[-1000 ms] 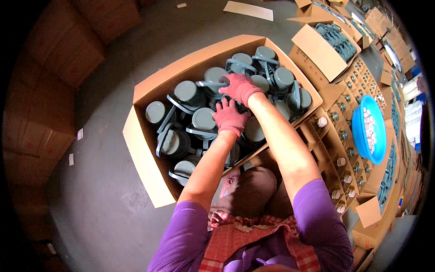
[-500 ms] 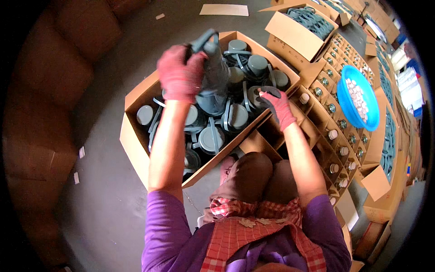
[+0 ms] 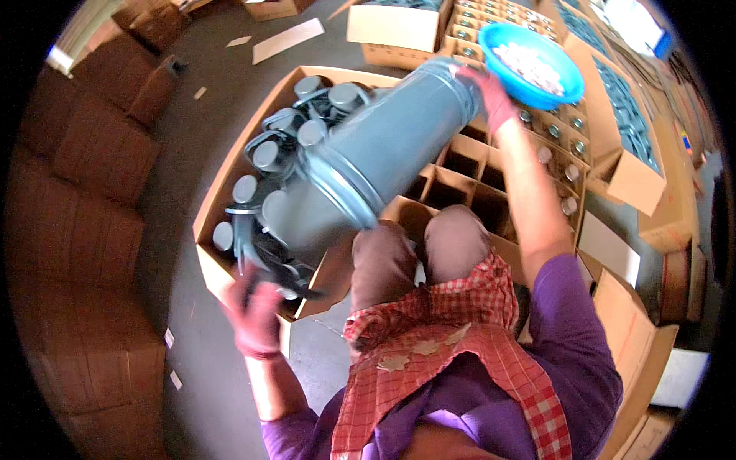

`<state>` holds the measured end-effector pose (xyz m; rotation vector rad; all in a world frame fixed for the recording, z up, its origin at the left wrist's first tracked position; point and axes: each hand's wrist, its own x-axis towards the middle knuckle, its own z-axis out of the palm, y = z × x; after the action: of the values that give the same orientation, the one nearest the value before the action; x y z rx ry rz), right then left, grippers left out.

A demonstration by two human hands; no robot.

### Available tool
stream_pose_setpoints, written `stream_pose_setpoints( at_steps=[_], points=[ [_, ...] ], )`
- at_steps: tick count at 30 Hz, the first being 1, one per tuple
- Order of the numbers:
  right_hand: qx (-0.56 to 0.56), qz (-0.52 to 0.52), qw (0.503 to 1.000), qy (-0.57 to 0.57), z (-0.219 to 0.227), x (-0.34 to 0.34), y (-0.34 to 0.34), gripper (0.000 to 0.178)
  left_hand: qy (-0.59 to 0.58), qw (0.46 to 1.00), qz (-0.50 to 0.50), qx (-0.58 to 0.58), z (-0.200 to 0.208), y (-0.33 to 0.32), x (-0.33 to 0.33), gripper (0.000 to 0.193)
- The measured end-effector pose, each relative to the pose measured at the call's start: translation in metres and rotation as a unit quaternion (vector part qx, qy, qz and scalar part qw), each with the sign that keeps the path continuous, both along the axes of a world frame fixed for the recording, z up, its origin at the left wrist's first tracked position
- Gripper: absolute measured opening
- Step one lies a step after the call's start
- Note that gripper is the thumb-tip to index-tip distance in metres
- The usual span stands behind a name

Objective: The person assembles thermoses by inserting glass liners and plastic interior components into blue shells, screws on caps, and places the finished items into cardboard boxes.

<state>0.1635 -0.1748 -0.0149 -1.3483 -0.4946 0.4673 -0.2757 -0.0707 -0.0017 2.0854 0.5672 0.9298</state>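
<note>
A large blue-grey cylindrical flask casing [image 3: 391,146] lies tilted in the air, its lower left end blurred by motion. Around its upper right end is my gloved right hand [image 3: 497,98], closed on the rim. My left hand [image 3: 259,316], in a red glove with dark fingers, is apart from the casing beside the carton's near left corner. Its fingers look spread, though smeared, and nothing shows in them. Under the casing stands an open carton [image 3: 218,184] with several grey-lidded flasks [image 3: 267,156] with handles; the casing hides part of it.
To the right, a divided carton [image 3: 479,172] has bare cells near my knees and silvery bottles farther off. A blue basin [image 3: 563,96] of small pale pieces rests on it. Another carton [image 3: 392,29] stands beyond. Stacked brown boxes [image 3: 77,230] line the left side.
The casing has swung from upright over the carton to tilted rightward. My left hand has let go and moved down toward me; my right hand has risen and taken its upper right end.
</note>
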Motion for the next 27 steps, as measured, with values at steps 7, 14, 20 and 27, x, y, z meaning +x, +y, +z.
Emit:
stream_pose_setpoints(
  at_steps=[7,14,20,27],
  points=[
    [-0.327,0.251,0.803,-0.430,0.031,-0.060,0.001,0.064,0.312,0.785,-0.517,-0.142,-0.060,-0.086,0.066,0.043],
    [-0.034,0.247,0.894,-0.371,0.022,-0.109,-0.015,0.048,-0.200,0.850,-0.192,-0.448,-0.073,0.056,0.155,0.058],
    [0.146,0.247,0.952,-0.103,-0.038,-0.069,-0.031,0.062,-0.222,0.797,-0.362,-0.429,-0.012,0.017,0.215,0.078],
    [0.204,0.232,0.928,-0.210,0.015,-0.095,-0.024,0.051,-0.164,0.931,-0.304,-0.116,-0.012,0.055,0.200,0.059]
  ],
)
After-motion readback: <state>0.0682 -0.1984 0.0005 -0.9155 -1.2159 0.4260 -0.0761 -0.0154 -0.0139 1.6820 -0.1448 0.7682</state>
